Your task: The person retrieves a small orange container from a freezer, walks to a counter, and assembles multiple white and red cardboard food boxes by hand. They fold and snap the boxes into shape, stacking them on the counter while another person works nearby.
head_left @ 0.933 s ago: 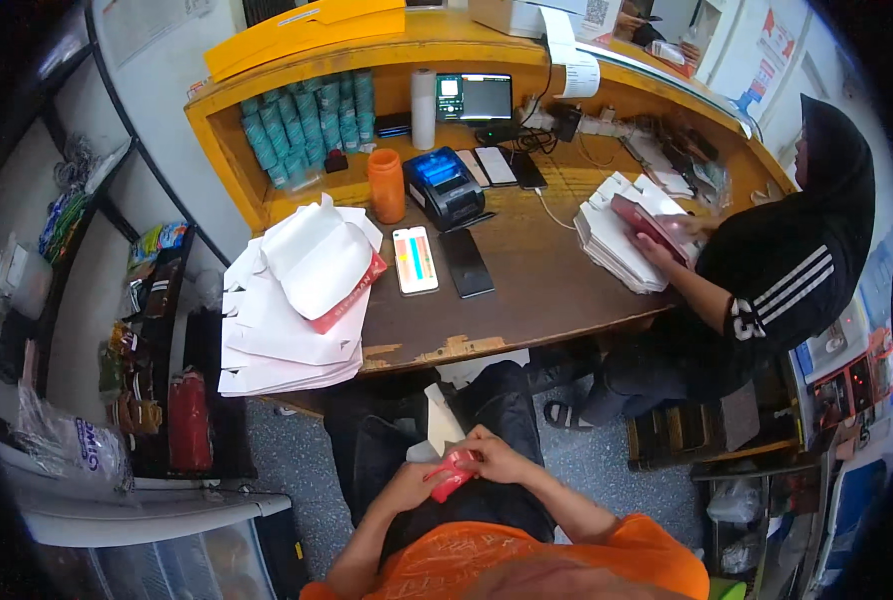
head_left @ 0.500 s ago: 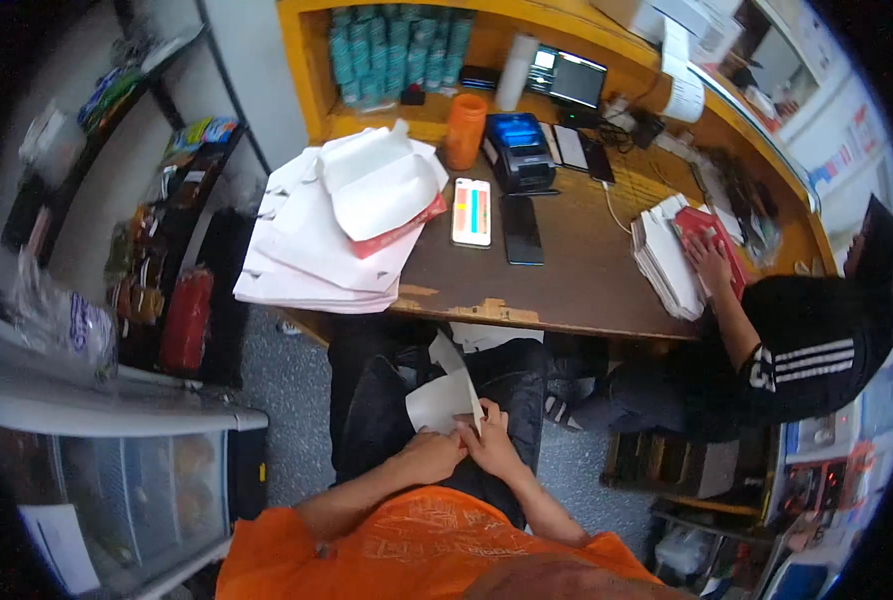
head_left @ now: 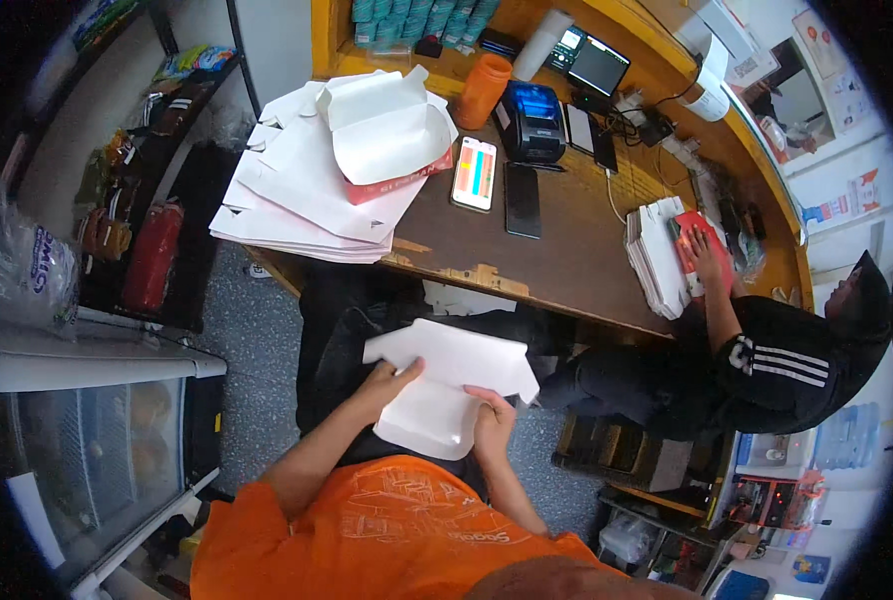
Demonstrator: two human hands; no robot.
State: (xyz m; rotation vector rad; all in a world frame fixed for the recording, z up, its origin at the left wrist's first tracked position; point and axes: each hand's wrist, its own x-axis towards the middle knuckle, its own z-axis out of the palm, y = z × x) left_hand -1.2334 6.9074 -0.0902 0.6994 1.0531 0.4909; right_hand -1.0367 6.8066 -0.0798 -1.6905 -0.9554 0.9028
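Observation:
A partly folded white cardboard food box (head_left: 457,360) is held above my lap, its flat lid panel spread out beyond a shallow tray with raised sides. My left hand (head_left: 392,388) grips its left side near the crease, thumb on the inside face. On the right side, my right hand (head_left: 492,418) holds the tray wall, with the thumb over the inside and the other fingers partly hidden behind. Ahead on the desk, an open box (head_left: 392,135), white inside and red outside, sits on a stack of flat white box blanks (head_left: 297,205).
The brown desk (head_left: 447,240) holds a lit phone (head_left: 475,173), a dark phone (head_left: 523,200), an orange bottle (head_left: 484,92) and a black printer (head_left: 534,120). At right, a co-worker's hand (head_left: 705,255) rests on a red box piece beside stacked blanks (head_left: 652,255). A glass-front fridge (head_left: 107,450) stands left.
The box in my hands has swung open and turned its white inside face up. My hands have moved apart to its two sides. The view has shifted; the co-worker's hand stays on the red piece.

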